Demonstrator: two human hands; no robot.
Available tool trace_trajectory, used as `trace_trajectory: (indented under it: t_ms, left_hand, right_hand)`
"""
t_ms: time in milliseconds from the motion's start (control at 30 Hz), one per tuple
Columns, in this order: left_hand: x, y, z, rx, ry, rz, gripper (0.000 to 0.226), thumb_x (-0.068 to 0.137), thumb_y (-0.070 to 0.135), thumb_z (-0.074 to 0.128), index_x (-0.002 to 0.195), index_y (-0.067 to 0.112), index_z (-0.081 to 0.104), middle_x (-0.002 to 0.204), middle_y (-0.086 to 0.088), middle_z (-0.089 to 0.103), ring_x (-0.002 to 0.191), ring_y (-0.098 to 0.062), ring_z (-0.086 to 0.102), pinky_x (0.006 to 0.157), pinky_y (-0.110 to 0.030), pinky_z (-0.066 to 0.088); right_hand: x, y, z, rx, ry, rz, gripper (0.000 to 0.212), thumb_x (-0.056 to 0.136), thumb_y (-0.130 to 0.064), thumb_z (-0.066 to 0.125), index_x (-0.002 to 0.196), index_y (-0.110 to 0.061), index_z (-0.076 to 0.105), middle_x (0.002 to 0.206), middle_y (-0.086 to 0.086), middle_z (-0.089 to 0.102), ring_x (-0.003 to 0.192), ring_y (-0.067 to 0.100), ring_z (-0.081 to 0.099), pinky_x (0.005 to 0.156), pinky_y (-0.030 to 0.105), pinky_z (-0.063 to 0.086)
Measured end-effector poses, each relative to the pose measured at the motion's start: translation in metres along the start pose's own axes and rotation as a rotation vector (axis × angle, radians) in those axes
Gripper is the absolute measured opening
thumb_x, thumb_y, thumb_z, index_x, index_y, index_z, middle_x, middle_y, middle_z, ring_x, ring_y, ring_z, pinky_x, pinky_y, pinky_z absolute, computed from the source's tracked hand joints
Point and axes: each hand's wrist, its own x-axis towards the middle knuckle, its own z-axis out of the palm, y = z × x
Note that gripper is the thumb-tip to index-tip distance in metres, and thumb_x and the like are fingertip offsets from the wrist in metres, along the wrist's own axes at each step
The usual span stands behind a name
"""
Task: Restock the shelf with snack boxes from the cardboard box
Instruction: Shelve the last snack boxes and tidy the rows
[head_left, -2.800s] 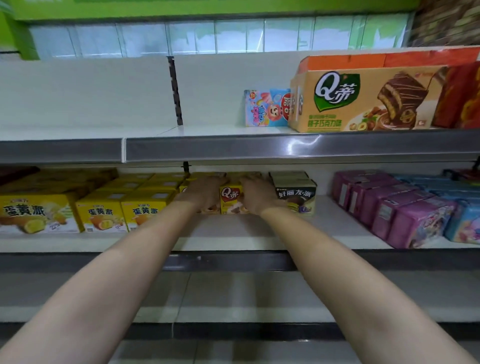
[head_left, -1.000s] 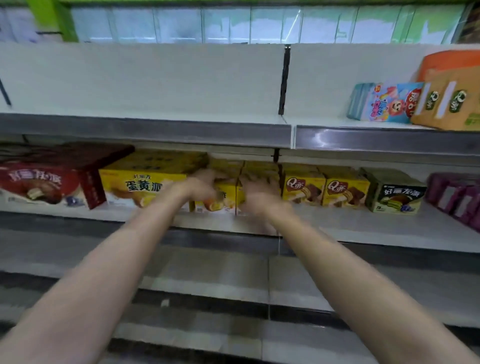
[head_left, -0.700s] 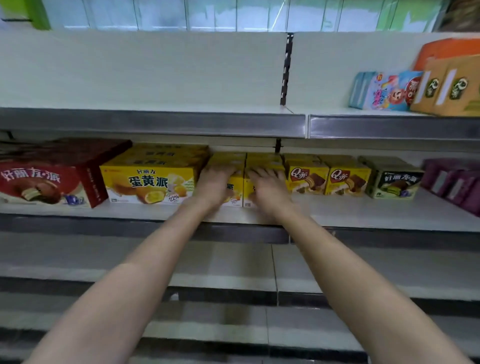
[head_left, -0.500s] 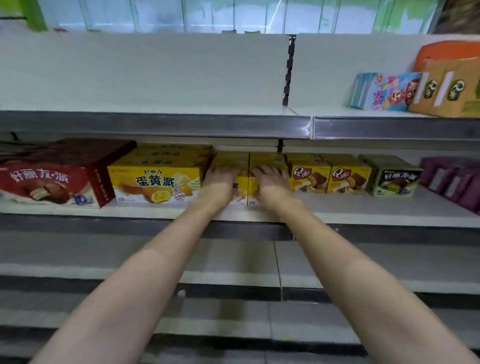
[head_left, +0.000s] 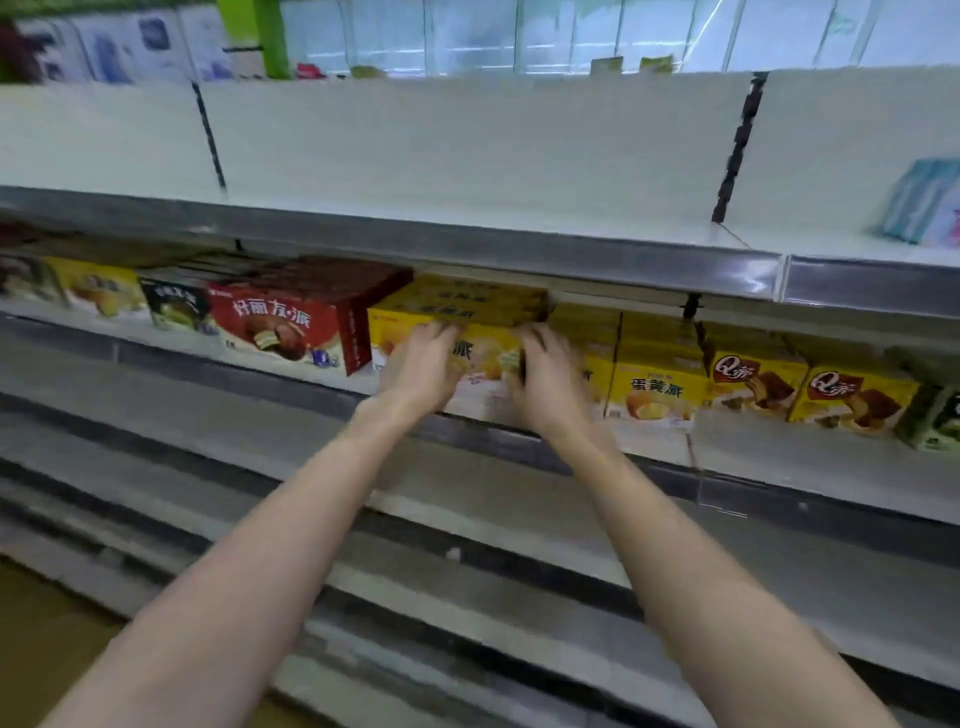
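Note:
A large yellow snack box (head_left: 467, 302) stands on the middle shelf (head_left: 779, 460), between a red pie box (head_left: 280, 327) and a row of small yellow boxes (head_left: 657, 376). My left hand (head_left: 421, 366) lies on its front face, fingers hooked over the top front edge. My right hand (head_left: 545, 382) wraps the box's right front corner. Both arms reach straight forward. The cardboard box is out of view.
Two Q-brand chocolate boxes (head_left: 753, 382) (head_left: 852, 397) and a green box (head_left: 935, 423) continue the row to the right. A dark green box (head_left: 176, 306) stands left of the red one. A pastel box (head_left: 924, 202) sits at the upper shelf's (head_left: 467, 244) right end. Lower shelves run below.
My view and both hands have shifted left along the shelf. The hands left the small yellow boxes and now sit on the large yellow box.

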Motion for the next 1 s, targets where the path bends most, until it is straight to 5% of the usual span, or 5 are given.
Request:
trace_trajectory:
  t_ms: [300, 533, 667, 800, 1000]
  left_hand:
    - [0.024, -0.072, 0.016, 0.064, 0.004, 0.067, 0.071, 0.077, 0.015, 0.07, 0.143, 0.018, 0.046, 0.144, -0.014, 0.045, 0.129, -0.038, 0.042, 0.098, -0.048, 0.045]
    - [0.042, -0.104, 0.047, 0.048, 0.143, 0.142, 0.065, 0.078, 0.004, 0.064, 0.139, 0.022, 0.052, 0.141, -0.021, 0.046, 0.12, -0.049, 0.043, 0.099, -0.053, 0.039]
    - [0.039, -0.11, 0.056, -0.045, 0.214, 0.19, 0.065, 0.07, 0.001, 0.069, 0.131, 0.022, 0.061, 0.129, -0.023, 0.055, 0.108, -0.05, 0.051, 0.088, -0.053, 0.047]
    - [0.033, -0.131, 0.048, -0.217, 0.123, 0.329, 0.074, 0.079, 0.012, 0.071, 0.146, 0.029, 0.046, 0.146, -0.012, 0.045, 0.129, -0.039, 0.041, 0.103, -0.05, 0.043]
    - [0.01, -0.188, 0.005, -0.479, 0.255, 0.243, 0.055, 0.083, 0.002, 0.064, 0.137, 0.008, 0.054, 0.138, -0.013, 0.053, 0.128, -0.028, 0.047, 0.111, -0.038, 0.037]
  right_hand:
    - [0.037, -0.041, 0.054, -0.204, -0.056, 0.042, 0.064, 0.091, -0.017, 0.061, 0.15, -0.023, 0.036, 0.156, 0.007, 0.032, 0.143, 0.028, 0.028, 0.119, 0.041, 0.016]
    - [0.043, -0.054, 0.098, -0.345, 0.227, 0.179, 0.075, 0.053, -0.015, 0.086, 0.124, -0.013, 0.062, 0.119, 0.017, 0.061, 0.113, 0.038, 0.056, 0.111, 0.05, 0.033]
    - [0.048, -0.061, 0.111, -0.351, 0.28, 0.255, 0.076, 0.054, -0.007, 0.083, 0.125, -0.012, 0.057, 0.123, 0.019, 0.057, 0.124, 0.043, 0.049, 0.117, 0.052, 0.025]
    - [0.044, -0.092, 0.115, -0.099, 0.321, 0.312, 0.072, 0.066, -0.003, 0.07, 0.136, -0.003, 0.05, 0.143, 0.022, 0.045, 0.142, 0.041, 0.029, 0.12, 0.049, 0.02]
    - [0.055, -0.17, 0.147, 0.21, 0.273, 0.15, 0.06, 0.079, -0.002, 0.061, 0.137, -0.007, 0.048, 0.146, 0.016, 0.039, 0.134, 0.033, 0.04, 0.113, 0.042, 0.035]
